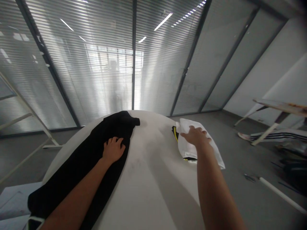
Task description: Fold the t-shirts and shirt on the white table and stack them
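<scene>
A long black garment [83, 159], perhaps trousers, lies stretched along the left half of a white table [148, 179]. My left hand [113, 149] rests on top of it, palm down, with fingers apart and slightly bent. At the table's right edge is a folded white cloth [188, 148], with black and yellow pieces [175, 133] showing from under its left side and lower edge. On that cloth my right hand [196, 135] lies palm down with its fingers spread. My right forearm covers part of the white cloth.
Glass panels with blinds [96, 73] stand behind the table. A pale metal frame [31, 118] is at left, above white sheets [18, 201]. To the right are another table [285, 107], a striped cloth [283, 135], dark items [296, 174] and a white pole [280, 193].
</scene>
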The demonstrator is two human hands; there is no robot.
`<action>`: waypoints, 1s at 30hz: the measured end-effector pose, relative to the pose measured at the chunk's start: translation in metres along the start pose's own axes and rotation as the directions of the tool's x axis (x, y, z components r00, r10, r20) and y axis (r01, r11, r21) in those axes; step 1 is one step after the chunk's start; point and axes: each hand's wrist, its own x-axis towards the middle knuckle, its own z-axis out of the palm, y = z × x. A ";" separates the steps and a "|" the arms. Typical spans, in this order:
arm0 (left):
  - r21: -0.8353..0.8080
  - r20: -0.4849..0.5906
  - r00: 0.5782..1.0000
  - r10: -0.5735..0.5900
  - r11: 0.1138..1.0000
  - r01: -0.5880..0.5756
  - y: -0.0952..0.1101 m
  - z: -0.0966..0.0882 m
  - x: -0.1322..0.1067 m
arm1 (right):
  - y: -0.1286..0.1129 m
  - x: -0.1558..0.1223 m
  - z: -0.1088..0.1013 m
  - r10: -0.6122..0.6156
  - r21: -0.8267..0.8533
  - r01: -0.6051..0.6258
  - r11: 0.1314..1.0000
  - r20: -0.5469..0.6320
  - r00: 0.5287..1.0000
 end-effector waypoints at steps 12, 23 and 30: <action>-0.019 -0.015 1.000 0.024 1.000 -0.025 -0.005 0.003 -0.001 | 0.016 0.019 0.007 0.068 0.038 -0.067 0.997 -0.010 0.998; -0.202 -0.135 0.991 -0.010 0.979 -0.017 -0.008 0.013 0.007 | 0.025 -0.013 -0.066 -0.101 0.450 0.213 0.867 -0.260 0.960; -0.737 -0.378 0.924 0.052 0.587 -0.335 -0.001 -0.007 0.006 | -0.014 -0.071 -0.109 -0.268 0.889 0.303 0.343 -0.216 0.939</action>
